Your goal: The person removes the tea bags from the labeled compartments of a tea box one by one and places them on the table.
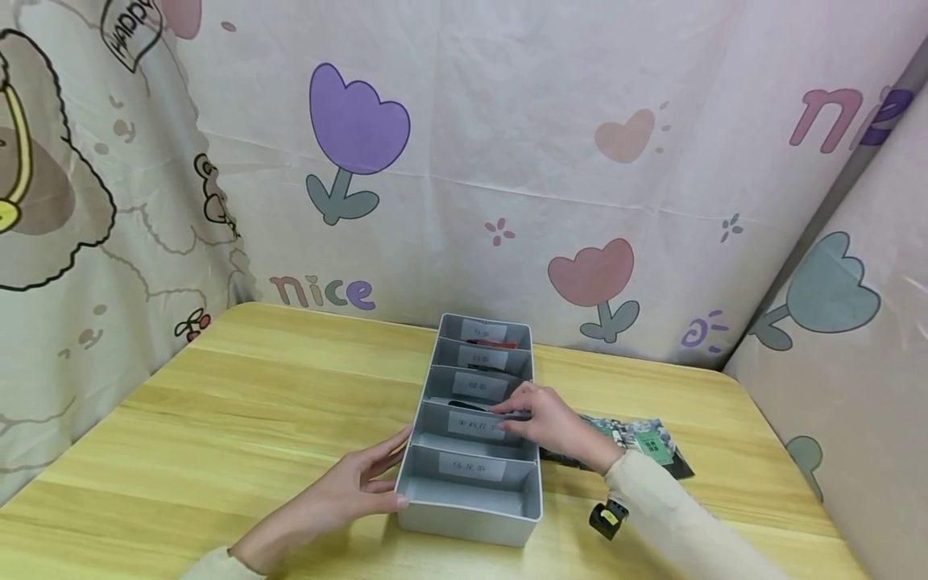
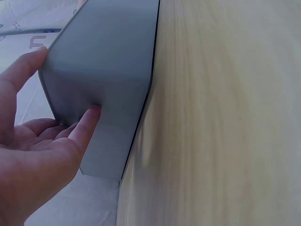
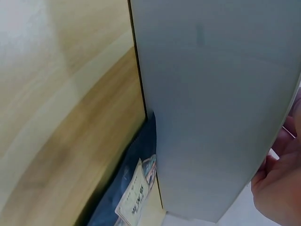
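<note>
A long grey divided box stands on the table, with white labels on its dividers. My right hand reaches over its right rim and pinches a slim black pen-like item between thumb and fingers, above the middle compartments. Its exact kind is too small to tell. In the right wrist view that hand shows only at the right edge, behind the box wall. My left hand touches the box's near left side, thumb at the corner. The left wrist view shows that hand's fingers pressing the outer wall.
A slim red item lies in the farthest compartment, a dark one in the one before it. Right of the box lies a dark pouch with printed paper pieces. A patterned cloth hangs behind the table.
</note>
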Tool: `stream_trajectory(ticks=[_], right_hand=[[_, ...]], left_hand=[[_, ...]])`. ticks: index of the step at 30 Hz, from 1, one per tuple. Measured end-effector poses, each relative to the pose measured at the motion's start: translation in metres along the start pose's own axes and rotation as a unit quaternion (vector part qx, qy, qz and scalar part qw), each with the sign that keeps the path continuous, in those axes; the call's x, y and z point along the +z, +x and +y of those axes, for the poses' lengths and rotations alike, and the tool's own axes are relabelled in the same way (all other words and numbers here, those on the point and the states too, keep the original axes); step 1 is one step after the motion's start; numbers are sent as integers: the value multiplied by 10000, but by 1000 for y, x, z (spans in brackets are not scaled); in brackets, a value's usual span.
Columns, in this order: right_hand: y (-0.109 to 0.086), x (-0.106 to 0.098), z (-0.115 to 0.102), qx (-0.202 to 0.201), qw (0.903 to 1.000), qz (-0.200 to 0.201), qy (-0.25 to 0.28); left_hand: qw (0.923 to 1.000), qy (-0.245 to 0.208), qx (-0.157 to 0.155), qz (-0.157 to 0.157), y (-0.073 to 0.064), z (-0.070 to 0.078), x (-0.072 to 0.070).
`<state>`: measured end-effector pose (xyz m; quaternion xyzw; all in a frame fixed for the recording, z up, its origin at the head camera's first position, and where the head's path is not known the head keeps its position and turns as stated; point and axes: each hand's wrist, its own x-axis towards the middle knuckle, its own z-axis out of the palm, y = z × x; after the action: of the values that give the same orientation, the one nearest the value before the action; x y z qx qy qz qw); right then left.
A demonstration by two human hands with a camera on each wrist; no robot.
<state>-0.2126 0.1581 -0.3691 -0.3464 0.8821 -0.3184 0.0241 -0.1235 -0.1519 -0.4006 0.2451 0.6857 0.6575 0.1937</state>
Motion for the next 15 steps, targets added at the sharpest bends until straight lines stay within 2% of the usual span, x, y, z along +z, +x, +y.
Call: stream_trajectory(ticks=[15], right_hand=[[0,4,-2,354,9967,508,517]], left_hand=[[10000,35,40,19,0,-2,1]])
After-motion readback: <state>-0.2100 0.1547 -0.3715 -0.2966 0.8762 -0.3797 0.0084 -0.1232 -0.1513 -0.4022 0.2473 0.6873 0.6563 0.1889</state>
